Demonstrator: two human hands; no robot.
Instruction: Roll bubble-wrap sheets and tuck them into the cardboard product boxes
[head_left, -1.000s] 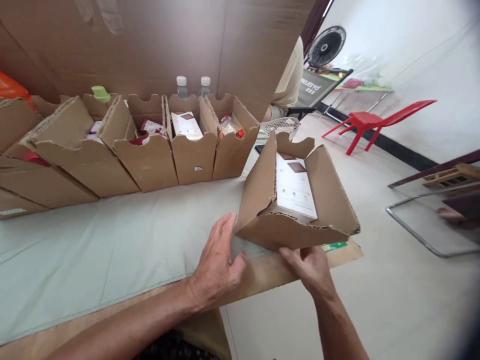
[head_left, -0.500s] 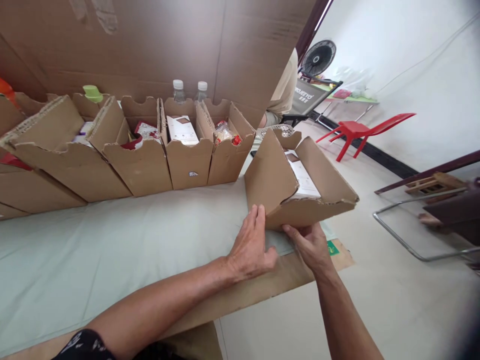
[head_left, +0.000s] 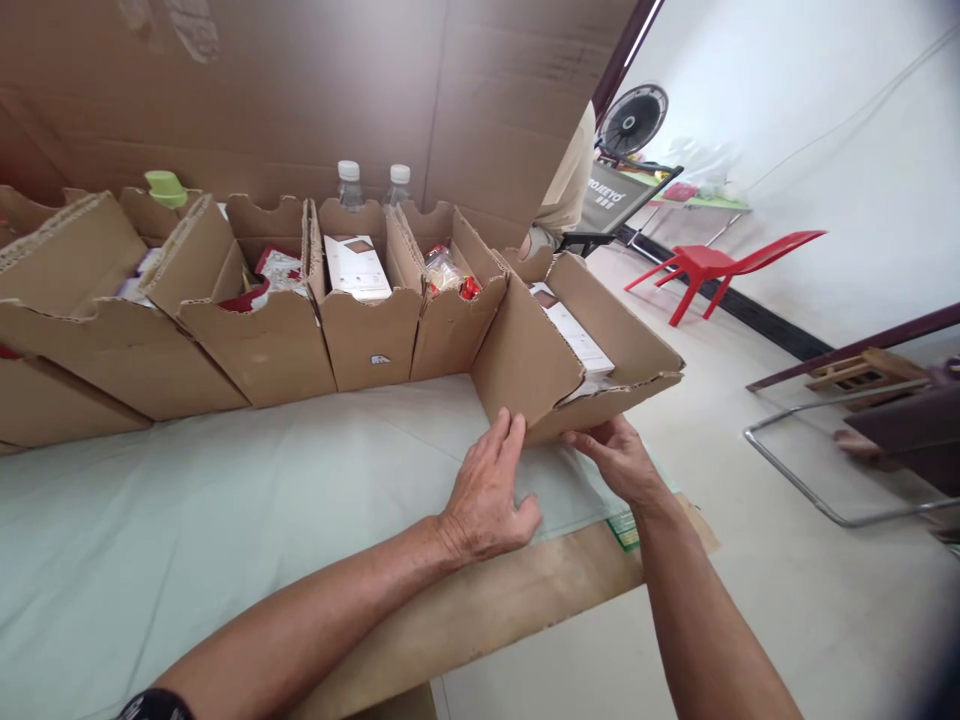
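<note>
An open-topped cardboard box (head_left: 517,350) stands tilted at the right end of a row of similar boxes. Inside it lies a white carton (head_left: 571,328) with a brown picture. My left hand (head_left: 489,490) has its fingers stretched against the box's near left corner, thumb apart. Under the box's front edge is my right hand (head_left: 616,458), gripping it from below; its fingertips are partly hidden. Just left of this box is one holding a clear bag with red pieces (head_left: 448,270). Another white carton (head_left: 355,267) sits in the box further left.
A light green cloth (head_left: 285,500) covers the table. A tall cardboard panel (head_left: 315,90) rises behind the boxes, with two white-capped bottles (head_left: 349,187) before it. Beyond the table are a red chair (head_left: 701,262), a fan (head_left: 634,120), and a seated person's sleeve (head_left: 571,180).
The held box has moved left and back, up against the row. Both my hands have gone with it.
</note>
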